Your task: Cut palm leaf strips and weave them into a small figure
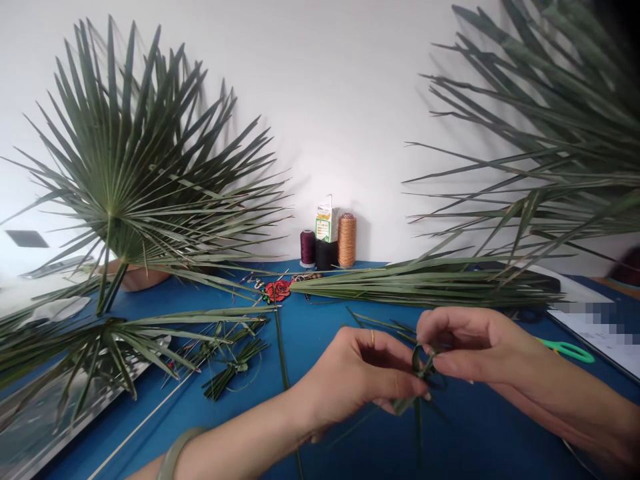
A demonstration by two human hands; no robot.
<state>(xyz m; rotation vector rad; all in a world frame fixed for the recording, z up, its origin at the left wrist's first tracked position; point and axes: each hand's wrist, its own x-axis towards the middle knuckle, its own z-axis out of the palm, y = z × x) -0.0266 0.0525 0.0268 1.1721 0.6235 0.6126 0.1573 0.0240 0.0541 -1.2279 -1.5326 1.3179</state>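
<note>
Between my two hands is a small piece of looped, knotted green palm leaf strips (pixel 424 363), with loose ends hanging below. My left hand (pixel 363 370), wearing a ring, grips it from the left between thumb and fingers. From the right, the thumb and fingers of my right hand (pixel 480 347) pinch its upper part; the fingers partly hide the knot. A similar knotted palm leaf bundle (pixel 237 367) lies on the blue table to the left. One long leaf strip (pixel 281 353) runs along the table beyond my left forearm.
Fan palm leaves (pixel 113 180) spread at left, and more fronds (pixel 540 153) at right. A leaf bundle (pixel 400 285) lies across the back near a red rose patch (pixel 277 291). Behind stand an orange thread spool (pixel 347 240) and a carton (pixel 327 223). Green-handled scissors (pixel 570 350) lie right.
</note>
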